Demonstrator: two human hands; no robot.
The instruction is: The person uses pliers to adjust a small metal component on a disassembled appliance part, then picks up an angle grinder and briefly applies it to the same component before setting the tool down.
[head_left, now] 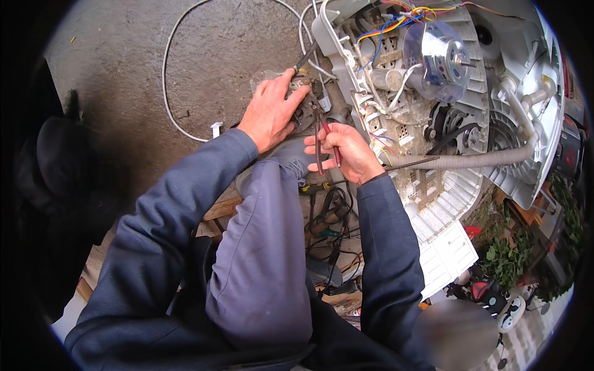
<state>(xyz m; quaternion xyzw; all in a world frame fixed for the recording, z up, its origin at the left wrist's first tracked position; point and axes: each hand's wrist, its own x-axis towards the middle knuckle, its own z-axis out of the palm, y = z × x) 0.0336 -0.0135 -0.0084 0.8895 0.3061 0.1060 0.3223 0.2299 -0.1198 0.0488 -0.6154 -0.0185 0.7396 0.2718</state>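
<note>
My left hand (269,108) grips a small, grimy mechanical part (302,105) on the concrete floor, beside a dark cable. My right hand (346,151) holds red-handled pliers (319,145), their jaws at the part's right side. A white connector (324,102) on a wire lies just right of the jaws. To the right is a white plastic appliance housing (433,201), opened, with coloured wires, a round metal motor (445,62) and a grey corrugated hose (470,162).
A white cord (164,74) loops over the floor (124,62). My shoe and leg (253,260) are between my arms. A yellow-handled screwdriver (317,188) and tangled black cables (334,210) lie below my hands. Leafy plants (507,260) and assorted items sit at lower right.
</note>
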